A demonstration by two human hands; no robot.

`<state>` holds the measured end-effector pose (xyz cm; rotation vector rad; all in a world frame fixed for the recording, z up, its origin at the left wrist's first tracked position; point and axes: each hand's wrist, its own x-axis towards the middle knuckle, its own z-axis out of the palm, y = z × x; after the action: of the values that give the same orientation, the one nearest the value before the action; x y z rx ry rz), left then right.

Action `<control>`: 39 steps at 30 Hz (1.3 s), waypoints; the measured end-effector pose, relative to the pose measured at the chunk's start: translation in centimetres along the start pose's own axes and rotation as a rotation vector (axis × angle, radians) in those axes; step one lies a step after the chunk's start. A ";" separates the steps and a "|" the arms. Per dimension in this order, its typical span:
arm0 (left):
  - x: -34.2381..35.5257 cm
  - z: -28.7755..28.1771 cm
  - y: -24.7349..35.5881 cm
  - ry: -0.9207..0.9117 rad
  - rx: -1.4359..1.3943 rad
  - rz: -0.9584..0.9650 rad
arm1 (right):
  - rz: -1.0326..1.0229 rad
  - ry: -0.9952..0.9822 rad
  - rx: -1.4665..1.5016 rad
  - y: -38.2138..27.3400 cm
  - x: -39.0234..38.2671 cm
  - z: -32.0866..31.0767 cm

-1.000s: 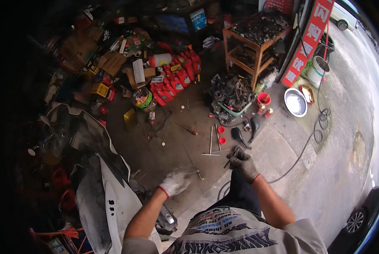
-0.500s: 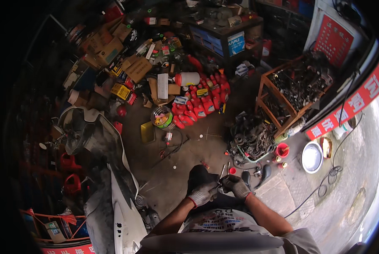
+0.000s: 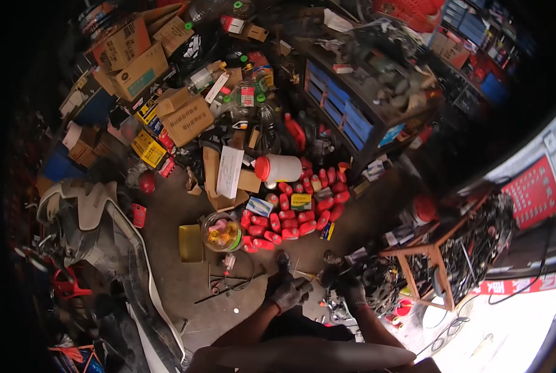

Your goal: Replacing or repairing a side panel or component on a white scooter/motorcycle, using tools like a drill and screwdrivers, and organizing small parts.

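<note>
Head view: thin tool shows between left hand and right hand.

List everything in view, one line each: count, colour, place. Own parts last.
Cardboard boxes: several, brown, upper left
White box: one, white, centre
Jar: one, whitish with red lid, on its side, centre
Red bottles: many, red, clustered at centre
Round tub: one, clear, left of the bottles
Tray: one, yellow, left of the tub
Drawer cabinet: one, dark with blue drawers, upper right of centre
Vehicle bodywork: count unclear, pale and dark, lower left
Wooden stand: one, brown, right
Metal parts: uncountable, dark, around the stand
Signs: at least two, red, right
Small clutter: too dark to count
Forearms: two, bare, bottom
Left hand: one, grey glove, lower centre
Right hand: one, dark glove, lower centre
</note>
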<state>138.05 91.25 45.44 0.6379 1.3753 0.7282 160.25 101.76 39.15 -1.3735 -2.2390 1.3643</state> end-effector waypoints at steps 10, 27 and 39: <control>11.3 -13.3 12.6 0.119 -0.311 0.049 | -0.140 0.391 -0.476 -25.9 31.9 -19.6; 37.7 -29.5 25.9 0.726 0.042 0.374 | 0.109 0.732 -1.105 -28.1 64.8 -37.4; 73.6 -39.7 48.0 0.655 -0.106 0.396 | -0.147 0.899 -1.322 -26.9 65.3 -38.0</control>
<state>98.01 177.96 32.16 0.6191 1.8079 1.4061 128.80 171.67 62.57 -1.4876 -2.3023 -0.9322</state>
